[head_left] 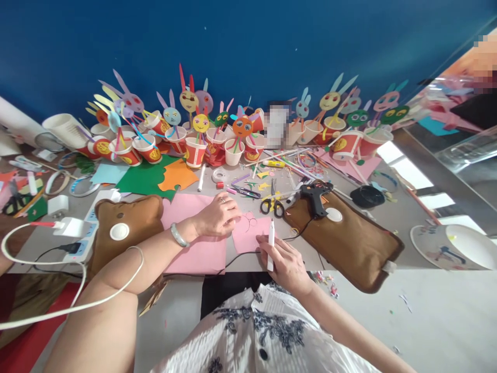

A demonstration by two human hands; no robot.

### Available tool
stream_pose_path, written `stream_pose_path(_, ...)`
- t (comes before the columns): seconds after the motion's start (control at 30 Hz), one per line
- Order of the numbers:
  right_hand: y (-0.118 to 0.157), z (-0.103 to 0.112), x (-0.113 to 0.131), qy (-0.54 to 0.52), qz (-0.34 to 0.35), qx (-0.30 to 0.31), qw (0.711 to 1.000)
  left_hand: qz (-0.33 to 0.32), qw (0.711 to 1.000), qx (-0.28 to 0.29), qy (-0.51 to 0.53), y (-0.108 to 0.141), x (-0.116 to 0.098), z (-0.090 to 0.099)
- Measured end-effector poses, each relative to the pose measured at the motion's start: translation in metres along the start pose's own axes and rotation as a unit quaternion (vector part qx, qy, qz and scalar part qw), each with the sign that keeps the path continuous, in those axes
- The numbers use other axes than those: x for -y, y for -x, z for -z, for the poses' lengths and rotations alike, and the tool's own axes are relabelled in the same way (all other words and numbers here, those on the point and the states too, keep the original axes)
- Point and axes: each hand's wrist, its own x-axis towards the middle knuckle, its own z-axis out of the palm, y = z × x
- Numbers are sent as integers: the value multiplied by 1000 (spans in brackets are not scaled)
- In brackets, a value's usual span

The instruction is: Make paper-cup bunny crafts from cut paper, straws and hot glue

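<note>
My right hand (287,261) grips a white marker (271,248), its dark tip pointing up and away from me. That hand rests at the near edge of a small pink paper (248,239) bearing a thin drawn outline with loops. My left hand (218,215) lies at the left side of this sheet, fingers curled down and pressed together; whatever may be under them is hidden. Beneath the left hand spreads a larger pink sheet (194,248). Yellow-and-black scissors (273,204) lie just beyond the small paper, and a black glue gun (317,199) sits to their right.
Paper cups (196,151) with paper rabbit faces on stems line the blue wall (248,46). Brown cushion-like pouches lie left (134,223) and right (349,243). A power strip (87,233) with a white cable is at left, a paper bowl (421,248) at right. Green paper (135,178) lies behind.
</note>
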Motion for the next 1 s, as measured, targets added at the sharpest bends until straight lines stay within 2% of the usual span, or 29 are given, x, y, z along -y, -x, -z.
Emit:
stream_pose_path(0.33,-3,4,1,-16,10,12,1000,-1,1000,-6,2,1,4,-4)
stream_pose_path(0.6,0,2,-5,-24,35,44,998,20,999,-35,-10,1,4,-2)
stream_pose_path(0.8,-6,1,-7,-63,44,73,994,67,993,-93,15,0,5,-2)
stream_pose_path(0.9,-6,1,-6,-59,34,54,996,93,988,-123,31,-1,7,-5)
stream_pose_path(1.0,1,0,-6,-38,24,14,999,94,987,-127,40,-1,8,-6)
